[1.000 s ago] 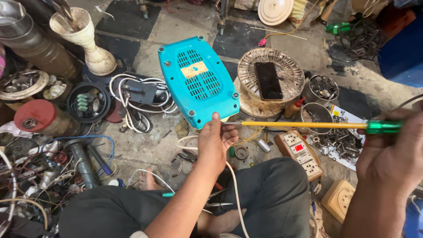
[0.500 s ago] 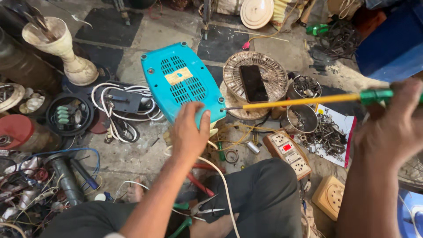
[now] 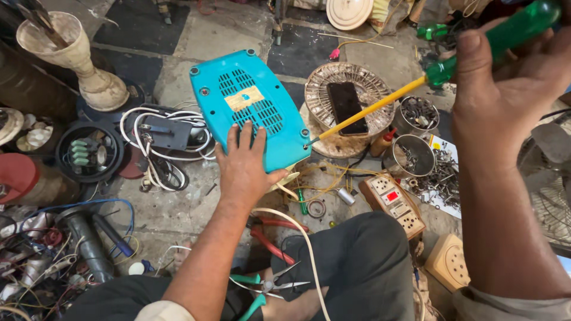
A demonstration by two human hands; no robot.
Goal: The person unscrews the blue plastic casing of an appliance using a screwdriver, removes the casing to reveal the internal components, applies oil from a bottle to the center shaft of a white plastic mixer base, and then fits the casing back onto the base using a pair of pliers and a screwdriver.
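Pliers (image 3: 269, 286) lie by the knee. The left hand (image 3: 242, 169), fingers spread flat, presses the blue casing (image 3: 250, 107) on the floor. The right hand (image 3: 505, 89) clasps a screwdriver (image 3: 416, 83), its tip at the casing's corner screw.

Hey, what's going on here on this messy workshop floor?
A person sitting on the floor presses the left hand flat on a turquoise plastic appliance casing with vent slots. The right hand has its grip around a long screwdriver with a green handle and yellow shaft, its tip at a corner screw of the casing. Cans of screws stand nearby.
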